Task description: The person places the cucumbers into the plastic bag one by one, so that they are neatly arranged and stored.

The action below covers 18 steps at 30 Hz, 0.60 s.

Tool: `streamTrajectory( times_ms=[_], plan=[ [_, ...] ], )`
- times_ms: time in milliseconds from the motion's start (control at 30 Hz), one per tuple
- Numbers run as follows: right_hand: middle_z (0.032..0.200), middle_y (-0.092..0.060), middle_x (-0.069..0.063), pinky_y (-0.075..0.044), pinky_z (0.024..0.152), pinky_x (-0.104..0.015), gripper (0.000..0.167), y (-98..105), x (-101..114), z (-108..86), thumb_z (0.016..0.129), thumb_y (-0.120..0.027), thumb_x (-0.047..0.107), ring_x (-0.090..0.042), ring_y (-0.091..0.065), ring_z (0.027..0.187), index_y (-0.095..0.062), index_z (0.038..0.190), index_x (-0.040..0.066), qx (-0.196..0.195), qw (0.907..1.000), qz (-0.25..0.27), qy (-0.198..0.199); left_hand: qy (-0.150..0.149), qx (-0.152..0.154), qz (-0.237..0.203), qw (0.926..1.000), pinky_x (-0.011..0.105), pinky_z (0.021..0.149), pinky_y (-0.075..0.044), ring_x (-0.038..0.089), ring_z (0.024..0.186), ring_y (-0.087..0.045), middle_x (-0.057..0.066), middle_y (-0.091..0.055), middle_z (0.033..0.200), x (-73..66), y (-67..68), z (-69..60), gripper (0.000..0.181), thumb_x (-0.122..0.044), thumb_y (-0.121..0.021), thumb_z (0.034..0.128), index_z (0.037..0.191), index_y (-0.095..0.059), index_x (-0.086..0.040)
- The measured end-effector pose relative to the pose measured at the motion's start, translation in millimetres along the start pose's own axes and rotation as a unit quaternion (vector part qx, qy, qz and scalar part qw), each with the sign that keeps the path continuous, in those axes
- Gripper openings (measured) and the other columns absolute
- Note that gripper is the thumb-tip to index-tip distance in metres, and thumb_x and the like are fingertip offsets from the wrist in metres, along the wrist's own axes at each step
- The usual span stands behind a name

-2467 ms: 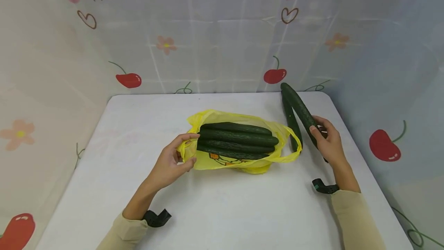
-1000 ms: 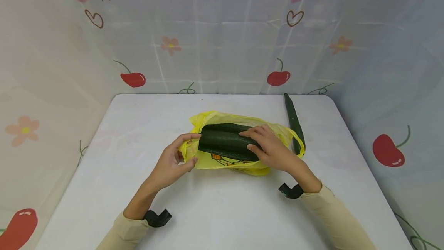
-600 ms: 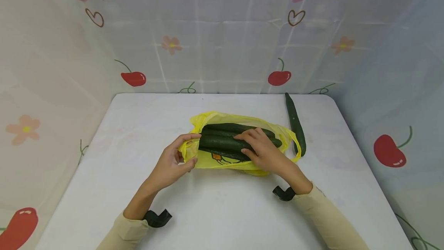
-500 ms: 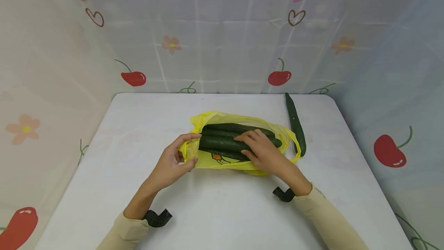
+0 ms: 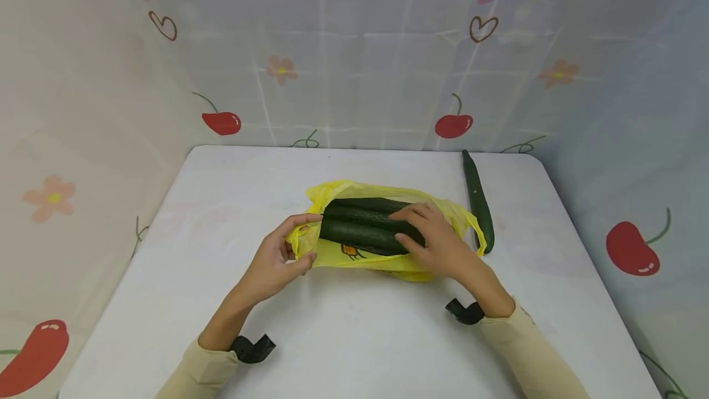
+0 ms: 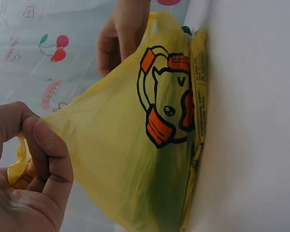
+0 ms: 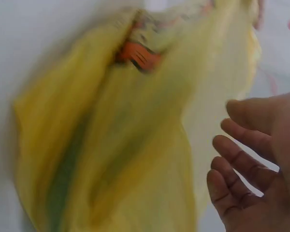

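Observation:
A yellow plastic bag (image 5: 354,189) lies on the table with its mouth spread and several dark green cucumbers (image 5: 360,217) inside, side by side. My left hand (image 5: 277,260) pinches the bag's rim at the left; the left wrist view shows thumb and fingers closed on the stretched film (image 6: 101,135). Over the right part of the cucumbers is my right hand (image 5: 440,245), fingers loosely bent. In the right wrist view that hand (image 7: 261,159) has nothing between its fingers. Another cucumber (image 5: 479,202) lies on the table just beyond the bag's right handle.
The white table (image 5: 354,337) reaches back to a printed curtain (image 5: 365,79), which also hangs along both sides. A black wrist mount (image 5: 252,348) sits on the left forearm and another mount (image 5: 465,311) on the right.
My right hand brought a cucumber from the right of the table into the bag and let go of it. It has since shifted slightly right. The left hand has kept its grip.

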State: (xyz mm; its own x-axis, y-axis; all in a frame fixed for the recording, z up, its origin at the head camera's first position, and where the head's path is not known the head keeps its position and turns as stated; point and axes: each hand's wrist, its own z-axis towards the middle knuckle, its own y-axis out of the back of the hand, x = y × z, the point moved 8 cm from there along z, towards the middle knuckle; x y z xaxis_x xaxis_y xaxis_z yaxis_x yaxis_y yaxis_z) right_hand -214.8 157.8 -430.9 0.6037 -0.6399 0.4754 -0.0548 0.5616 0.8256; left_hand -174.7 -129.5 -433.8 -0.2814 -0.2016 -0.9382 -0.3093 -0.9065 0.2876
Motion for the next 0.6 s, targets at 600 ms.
streamTrajectory(
  times_ms=[600],
  plan=[
    [0.143,-0.054,-0.038,-0.055,0.100,-0.069,0.070,51,-188,-68.4,0.109,-0.056,0.037,-0.054,-0.059,0.125,-0.040,0.158,-0.010,-0.043,0.9302,0.003,-0.365,-0.010,0.002,-0.003,0.9999,0.029,0.057,-0.059,0.013,0.065,-0.062,0.022,-0.053,0.144,-1.7,-3.6,2.1,0.064,0.005,-0.072,0.0950,0.153,-0.053,-0.013]
  ],
)
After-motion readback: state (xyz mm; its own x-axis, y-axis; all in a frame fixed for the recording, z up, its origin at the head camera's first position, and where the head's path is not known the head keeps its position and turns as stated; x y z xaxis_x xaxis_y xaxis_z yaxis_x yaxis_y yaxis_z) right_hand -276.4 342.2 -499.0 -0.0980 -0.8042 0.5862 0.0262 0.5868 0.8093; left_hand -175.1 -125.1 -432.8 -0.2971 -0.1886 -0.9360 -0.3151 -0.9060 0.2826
